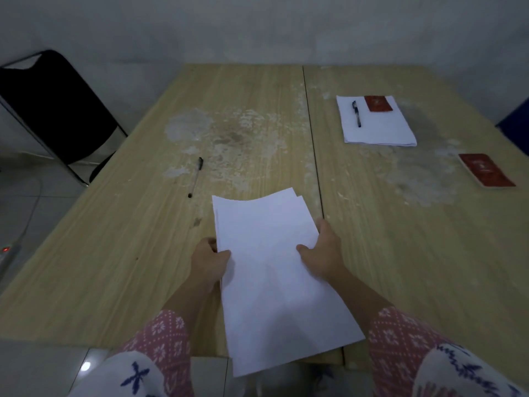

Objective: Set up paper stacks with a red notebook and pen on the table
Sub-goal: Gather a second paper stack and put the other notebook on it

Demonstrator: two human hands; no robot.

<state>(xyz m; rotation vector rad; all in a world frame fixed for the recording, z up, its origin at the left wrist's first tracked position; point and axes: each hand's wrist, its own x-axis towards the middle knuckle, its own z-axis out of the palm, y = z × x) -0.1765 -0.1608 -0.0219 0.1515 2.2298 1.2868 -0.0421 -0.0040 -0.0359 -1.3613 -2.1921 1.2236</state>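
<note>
I hold a stack of white paper [272, 270] above the table's near edge, its near end hanging past the edge. My left hand [207, 260] grips its left side and my right hand [323, 252] grips its right side. A second paper stack [380, 130] lies at the far right with a dark pen [356, 113] and a small red notebook [378, 103] on top of it. Another red notebook [486, 169] lies alone near the right edge. A loose pen [196, 176] rests on the left half of the table.
The wooden table [128, 239] is two tops joined by a seam [313, 144], with worn pale patches. A black folding chair [54, 110] stands at the far left. A power strip with a red light [7, 250] lies on the floor at the left.
</note>
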